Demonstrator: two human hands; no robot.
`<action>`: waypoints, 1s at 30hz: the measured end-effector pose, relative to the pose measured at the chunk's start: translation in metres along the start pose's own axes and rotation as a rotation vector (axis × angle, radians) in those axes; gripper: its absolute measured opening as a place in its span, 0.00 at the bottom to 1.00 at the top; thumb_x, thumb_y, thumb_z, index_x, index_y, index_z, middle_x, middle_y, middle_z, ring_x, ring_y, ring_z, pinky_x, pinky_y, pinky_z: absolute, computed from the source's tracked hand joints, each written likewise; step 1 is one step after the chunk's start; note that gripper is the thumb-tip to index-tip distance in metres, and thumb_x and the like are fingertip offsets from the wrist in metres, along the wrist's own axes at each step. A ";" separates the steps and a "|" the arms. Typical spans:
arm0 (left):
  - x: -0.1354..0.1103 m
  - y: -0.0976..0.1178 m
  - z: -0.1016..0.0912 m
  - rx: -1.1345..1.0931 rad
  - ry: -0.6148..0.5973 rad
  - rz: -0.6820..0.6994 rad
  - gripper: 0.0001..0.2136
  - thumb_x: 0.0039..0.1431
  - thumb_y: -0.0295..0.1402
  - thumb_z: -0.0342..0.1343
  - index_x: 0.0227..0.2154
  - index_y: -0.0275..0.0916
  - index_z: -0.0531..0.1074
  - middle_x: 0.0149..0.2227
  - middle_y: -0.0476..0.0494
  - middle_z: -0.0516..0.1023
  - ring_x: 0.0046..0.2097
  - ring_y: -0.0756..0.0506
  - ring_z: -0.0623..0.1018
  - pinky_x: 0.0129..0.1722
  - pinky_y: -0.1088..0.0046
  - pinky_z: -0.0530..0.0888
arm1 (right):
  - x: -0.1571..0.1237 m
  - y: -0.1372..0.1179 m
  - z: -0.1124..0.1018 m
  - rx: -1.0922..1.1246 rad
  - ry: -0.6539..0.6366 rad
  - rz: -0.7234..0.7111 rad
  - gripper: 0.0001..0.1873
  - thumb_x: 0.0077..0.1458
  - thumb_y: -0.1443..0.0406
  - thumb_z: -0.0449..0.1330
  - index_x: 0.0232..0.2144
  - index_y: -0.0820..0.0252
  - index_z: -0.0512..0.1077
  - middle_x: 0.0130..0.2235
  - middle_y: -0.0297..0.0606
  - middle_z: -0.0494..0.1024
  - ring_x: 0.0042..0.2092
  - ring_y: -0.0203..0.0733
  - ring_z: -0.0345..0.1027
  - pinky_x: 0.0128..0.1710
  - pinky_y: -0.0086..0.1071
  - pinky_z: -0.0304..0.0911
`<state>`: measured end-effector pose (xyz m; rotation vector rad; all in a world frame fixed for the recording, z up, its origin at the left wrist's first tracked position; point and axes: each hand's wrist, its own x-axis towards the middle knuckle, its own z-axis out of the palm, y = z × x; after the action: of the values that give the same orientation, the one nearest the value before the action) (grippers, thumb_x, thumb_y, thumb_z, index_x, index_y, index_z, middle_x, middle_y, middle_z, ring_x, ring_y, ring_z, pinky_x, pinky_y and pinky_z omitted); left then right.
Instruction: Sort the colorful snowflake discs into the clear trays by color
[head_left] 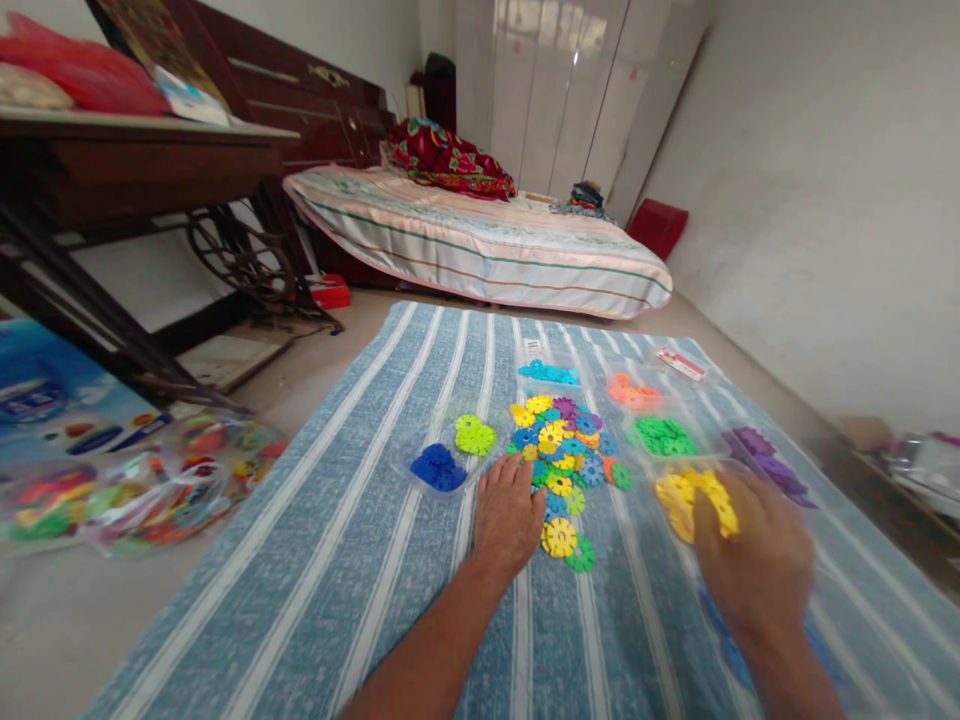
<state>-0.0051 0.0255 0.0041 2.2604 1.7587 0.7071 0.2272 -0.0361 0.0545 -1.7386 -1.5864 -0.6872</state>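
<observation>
A mixed pile of notched plastic discs (559,455) in yellow, blue, green, purple and orange lies on the striped cloth. My left hand (508,510) rests palm down at the pile's left edge, fingers stretched out and touching the discs. Over a clear tray of yellow discs (679,495), my right hand (757,550) is smeared by motion, its thumb down by the yellow pieces. Whether anything is in its fingers cannot be made out. Dark blue discs (438,468) and lime discs (475,435) sit left of the pile.
Behind and to the right are sorted light blue discs (549,372), orange discs (634,391), green discs (661,436) and purple discs (769,465). Bags of colourful pieces (150,490) lie on the floor at left, near a treadle table (150,150). A bed (480,245) stands beyond.
</observation>
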 end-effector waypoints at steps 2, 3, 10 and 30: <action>0.000 0.000 0.000 -0.007 0.009 0.002 0.15 0.57 0.33 0.48 0.46 0.35 0.68 0.54 0.36 0.69 0.57 0.38 0.65 0.55 0.56 0.62 | 0.005 -0.012 0.018 0.120 -0.102 -0.046 0.17 0.54 0.58 0.53 0.40 0.62 0.72 0.43 0.49 0.73 0.47 0.51 0.65 0.48 0.47 0.61; 0.000 -0.001 0.000 -0.011 0.018 0.007 0.15 0.57 0.33 0.49 0.46 0.36 0.68 0.54 0.37 0.69 0.57 0.39 0.65 0.55 0.56 0.62 | 0.009 -0.021 0.032 0.178 -0.167 -0.067 0.17 0.54 0.56 0.53 0.41 0.61 0.72 0.44 0.48 0.73 0.48 0.50 0.65 0.48 0.46 0.61; -0.003 -0.009 0.006 -0.028 0.077 0.025 0.18 0.56 0.33 0.48 0.49 0.35 0.66 0.54 0.35 0.68 0.56 0.39 0.66 0.55 0.56 0.63 | 0.052 -0.066 0.132 0.178 -0.522 0.011 0.26 0.53 0.50 0.53 0.49 0.59 0.69 0.47 0.50 0.71 0.49 0.51 0.62 0.48 0.45 0.57; -0.001 -0.010 0.002 -0.230 0.179 -0.022 0.21 0.61 0.42 0.42 0.49 0.32 0.67 0.52 0.33 0.71 0.55 0.41 0.69 0.54 0.57 0.67 | -0.042 -0.112 0.050 0.317 -0.535 0.032 0.19 0.52 0.60 0.53 0.46 0.57 0.71 0.48 0.47 0.71 0.50 0.53 0.63 0.48 0.44 0.59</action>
<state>-0.0129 0.0279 -0.0018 2.0776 1.6738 1.0770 0.1085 -0.0202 0.0054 -1.7826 -1.8844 0.0666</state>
